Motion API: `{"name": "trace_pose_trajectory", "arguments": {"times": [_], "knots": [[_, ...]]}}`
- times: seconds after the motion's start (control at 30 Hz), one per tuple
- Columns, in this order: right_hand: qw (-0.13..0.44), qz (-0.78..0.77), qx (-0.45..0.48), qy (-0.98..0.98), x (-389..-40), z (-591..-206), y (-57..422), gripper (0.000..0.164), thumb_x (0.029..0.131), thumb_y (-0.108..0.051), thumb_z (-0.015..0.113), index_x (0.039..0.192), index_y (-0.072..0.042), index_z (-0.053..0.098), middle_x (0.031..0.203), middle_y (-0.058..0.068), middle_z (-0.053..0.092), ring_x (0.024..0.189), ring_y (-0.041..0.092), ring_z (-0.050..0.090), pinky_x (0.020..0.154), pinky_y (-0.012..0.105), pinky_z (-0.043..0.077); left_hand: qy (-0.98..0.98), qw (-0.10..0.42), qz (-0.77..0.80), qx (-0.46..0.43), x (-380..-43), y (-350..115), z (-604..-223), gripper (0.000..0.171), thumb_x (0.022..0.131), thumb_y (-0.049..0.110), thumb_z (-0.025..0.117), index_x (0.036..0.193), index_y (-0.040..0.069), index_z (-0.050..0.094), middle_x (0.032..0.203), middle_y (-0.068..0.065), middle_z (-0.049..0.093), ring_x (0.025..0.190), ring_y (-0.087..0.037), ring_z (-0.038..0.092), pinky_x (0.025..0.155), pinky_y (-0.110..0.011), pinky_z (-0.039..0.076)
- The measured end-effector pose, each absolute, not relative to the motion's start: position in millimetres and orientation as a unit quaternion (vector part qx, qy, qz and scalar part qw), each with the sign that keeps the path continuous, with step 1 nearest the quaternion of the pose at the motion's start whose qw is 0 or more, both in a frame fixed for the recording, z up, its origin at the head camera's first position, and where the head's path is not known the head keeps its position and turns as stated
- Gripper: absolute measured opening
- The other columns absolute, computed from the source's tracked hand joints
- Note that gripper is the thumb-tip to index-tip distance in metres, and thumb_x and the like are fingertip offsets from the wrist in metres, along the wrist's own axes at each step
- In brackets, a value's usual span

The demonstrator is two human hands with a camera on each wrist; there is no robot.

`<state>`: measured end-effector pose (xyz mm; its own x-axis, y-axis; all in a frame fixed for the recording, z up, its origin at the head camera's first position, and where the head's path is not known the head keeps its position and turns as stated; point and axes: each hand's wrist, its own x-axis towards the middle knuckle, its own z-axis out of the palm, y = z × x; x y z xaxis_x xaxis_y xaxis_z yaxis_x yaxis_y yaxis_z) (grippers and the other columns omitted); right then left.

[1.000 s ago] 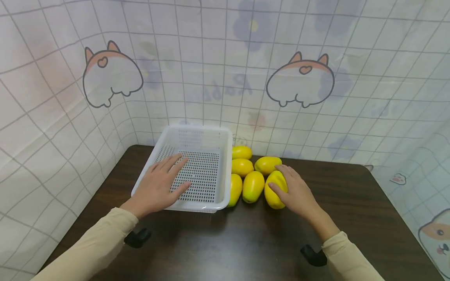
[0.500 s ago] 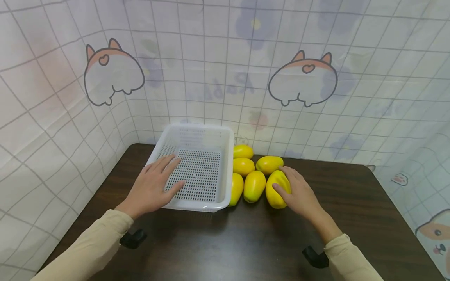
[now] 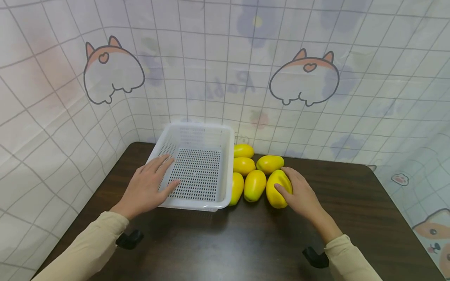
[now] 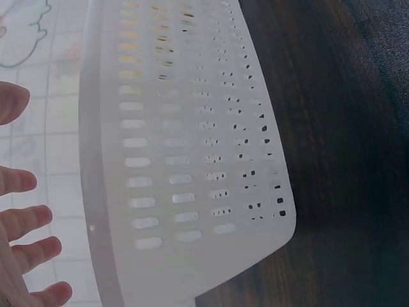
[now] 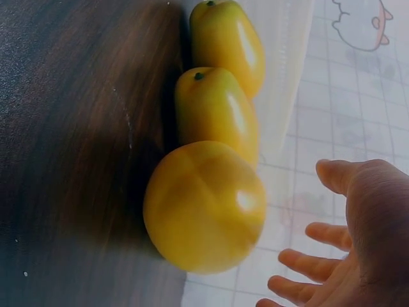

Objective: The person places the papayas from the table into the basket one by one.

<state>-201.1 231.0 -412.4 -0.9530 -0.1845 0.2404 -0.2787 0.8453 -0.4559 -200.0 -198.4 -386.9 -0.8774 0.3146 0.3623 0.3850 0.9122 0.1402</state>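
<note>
Right hand (image 3: 300,193): fingers apart, lightly bent, grasping nothing; poised at the outermost fruit (image 3: 273,190), right of the white basket (image 3: 197,204). Wrist view shows fingertips clear of the skin.
Left hand (image 3: 145,188): fingers spread, released, at the basket's left-front rim; wrist view shows fingertips apart from the wall.
Outermost fruit: yellow, glossy, plump; front row, farthest of that row from the basket.
Grip advice: best, I judge, to settle thumb on the basket side and fingers opposite, round the widest part, then squeeze evenly. Smooth skin may slip; rounded body could roll.
Neighbour fruit (image 3: 254,186): just beside, basket side. Slide the thumb down without nudging it.
Other fruits (image 3: 270,164): three behind, right of basket; one more by its right wall, partly hidden.
Basket: upright, perforated; left palm could steady its rim if bumped.
Tabletop (image 3: 225,249): dark, wood-grained, beneath basket and fruit.
Cloth (image 3: 246,101): gridded, printed, behind basket.
</note>
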Motion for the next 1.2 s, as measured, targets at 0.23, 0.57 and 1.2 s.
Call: {"name": "trace_pose_trajectory", "arguments": {"times": [0.23, 0.57, 1.2], "knots": [[0.094, 0.258, 0.116, -0.954, -202.1, -415.7, 233.5, 0.060, 0.095, -0.034, 0.059, 0.143, -0.004, 0.038, 0.146, 0.019, 0.042, 0.133, 0.039, 0.040, 0.108, 0.057, 0.033, -0.965, 0.166, -0.110, -0.173, -201.5, -203.6, -388.4, 0.068, 0.091, 0.048, 0.056, 0.146, 0.010, 0.040, 0.152, -0.015, 0.038, 0.138, -0.036, 0.037, 0.105, -0.061, 0.033], [0.082, 0.267, 0.106, -0.954, -203.3, -420.6, 237.9, 0.063, 0.095, -0.036, 0.058, 0.144, -0.003, 0.036, 0.148, 0.020, 0.040, 0.134, 0.040, 0.039, 0.109, 0.059, 0.031, -0.968, 0.152, -0.122, -0.156, -202.7, -210.2, -390.5, 0.067, 0.093, 0.047, 0.055, 0.146, 0.010, 0.039, 0.152, -0.016, 0.038, 0.138, -0.038, 0.035, 0.104, -0.062, 0.032], [0.068, 0.278, 0.093, -0.954, -202.7, -431.4, 244.0, 0.063, 0.097, -0.037, 0.056, 0.144, -0.002, 0.036, 0.148, 0.022, 0.038, 0.137, 0.042, 0.035, 0.109, 0.061, 0.029, -0.968, 0.155, -0.151, -0.128, -203.4, -223.1, -395.5, 0.065, 0.094, 0.044, 0.055, 0.145, 0.008, 0.039, 0.151, -0.018, 0.037, 0.137, -0.039, 0.036, 0.099, -0.064, 0.034]]}}
